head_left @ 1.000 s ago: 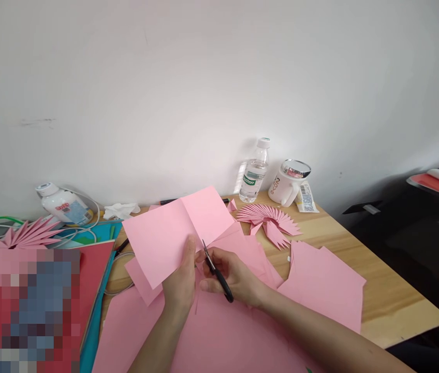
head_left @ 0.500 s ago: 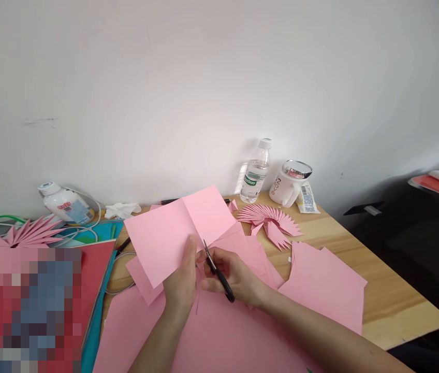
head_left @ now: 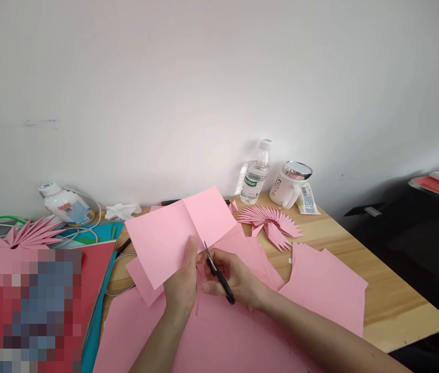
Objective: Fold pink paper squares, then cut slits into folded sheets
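Note:
My left hand (head_left: 183, 274) grips a creased pink sheet of paper (head_left: 165, 241) by its lower edge, thumb on top. The sheet is raised over the desk and tilted. In my right hand (head_left: 233, 274) is a pair of scissors (head_left: 221, 282) with black handles. Their blades point up and left, right at the sheet's lower edge beside my left thumb; whether they are open is hard to see. Under both hands lies a large pink sheet (head_left: 219, 331), with smaller pink sheets (head_left: 248, 254) just behind my right hand.
Folded pink paper fans (head_left: 269, 220) lie at the back right and at the left (head_left: 29, 233). A water bottle (head_left: 256, 173) and a lidded mug (head_left: 290, 184) stand by the wall. More pink sheets (head_left: 328, 285) lie right; a white bottle (head_left: 66, 204) leans among cables at the left.
Almost nothing differs. The whole view has shifted a few pixels; both hands, the scissors and the held sheet keep the same position relative to each other.

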A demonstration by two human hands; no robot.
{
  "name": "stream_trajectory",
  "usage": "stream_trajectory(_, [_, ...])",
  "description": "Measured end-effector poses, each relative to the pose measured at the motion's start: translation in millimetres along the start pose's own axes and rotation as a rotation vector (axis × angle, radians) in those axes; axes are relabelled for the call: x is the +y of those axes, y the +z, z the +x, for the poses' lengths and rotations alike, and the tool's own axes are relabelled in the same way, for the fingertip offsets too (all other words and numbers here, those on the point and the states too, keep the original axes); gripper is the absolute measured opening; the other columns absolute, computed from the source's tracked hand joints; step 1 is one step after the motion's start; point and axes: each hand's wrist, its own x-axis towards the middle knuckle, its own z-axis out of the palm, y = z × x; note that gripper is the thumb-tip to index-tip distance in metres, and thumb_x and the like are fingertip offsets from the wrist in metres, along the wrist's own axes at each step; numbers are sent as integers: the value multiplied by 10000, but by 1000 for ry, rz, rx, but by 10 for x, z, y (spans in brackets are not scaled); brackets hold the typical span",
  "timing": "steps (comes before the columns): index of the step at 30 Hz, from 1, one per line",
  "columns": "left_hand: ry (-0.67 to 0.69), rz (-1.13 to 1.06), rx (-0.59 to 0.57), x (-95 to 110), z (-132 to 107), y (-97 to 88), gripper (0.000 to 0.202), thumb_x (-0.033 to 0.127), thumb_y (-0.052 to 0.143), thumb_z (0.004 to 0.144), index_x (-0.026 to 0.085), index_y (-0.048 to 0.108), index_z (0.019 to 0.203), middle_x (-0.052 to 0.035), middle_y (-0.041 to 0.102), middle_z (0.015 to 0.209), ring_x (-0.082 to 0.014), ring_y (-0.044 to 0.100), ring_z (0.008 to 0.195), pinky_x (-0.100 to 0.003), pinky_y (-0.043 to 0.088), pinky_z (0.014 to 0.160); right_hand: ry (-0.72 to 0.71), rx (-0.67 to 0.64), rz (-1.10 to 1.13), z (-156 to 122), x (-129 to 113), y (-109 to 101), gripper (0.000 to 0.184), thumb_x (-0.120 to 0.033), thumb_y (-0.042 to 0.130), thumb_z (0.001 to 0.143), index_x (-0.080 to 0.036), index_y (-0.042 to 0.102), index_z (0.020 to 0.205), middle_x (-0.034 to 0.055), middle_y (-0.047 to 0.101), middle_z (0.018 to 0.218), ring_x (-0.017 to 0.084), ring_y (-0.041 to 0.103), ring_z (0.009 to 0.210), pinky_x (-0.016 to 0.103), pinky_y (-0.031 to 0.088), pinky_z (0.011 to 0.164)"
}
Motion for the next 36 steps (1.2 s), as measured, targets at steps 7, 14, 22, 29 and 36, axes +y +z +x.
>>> stream_trajectory(7, [-3,-9,-18,-1,-2,-7,475,348,723,640,169,578,1056,-103,651,1056,-270,586,1047,-418,458,920,-11,10,4,5,45,-12,466,-451,782,550,-168,532,824,-38,426,692,89,371,615,221,338,576])
stream_trajectory(14, [5,-38,-6,-28,1,-23,444,321,728,639,179,582,1034,-97,658,1034,-272,578,1062,-422,460,922,-5,21,-4,6,58,-3,487,-489,769,546,-170,554,845,-46,408,660,89,372,596,222,337,558])
stream_trajectory(22, [17,-5,7,-31,13,-32,449,347,733,629,183,582,1019,-103,612,1143,-267,546,1110,-408,450,939,-4,23,-2,0,100,-8,444,-444,773,571,-161,567,844,-45,424,643,81,361,565,219,306,529])
stream_trajectory(29, [35,96,11,-48,10,-50,477,411,708,644,187,587,1047,-105,552,1235,-272,518,1141,-409,428,962,-2,22,16,-3,117,-7,420,-430,773,577,-170,568,835,-41,454,634,84,353,557,222,305,523])
stream_trajectory(36, [31,55,10,-52,16,-45,470,380,729,624,179,599,1029,-101,622,1126,-269,550,1103,-408,439,950,-15,23,29,2,107,1,405,-411,776,581,-165,566,825,-24,489,708,70,359,552,211,312,514])
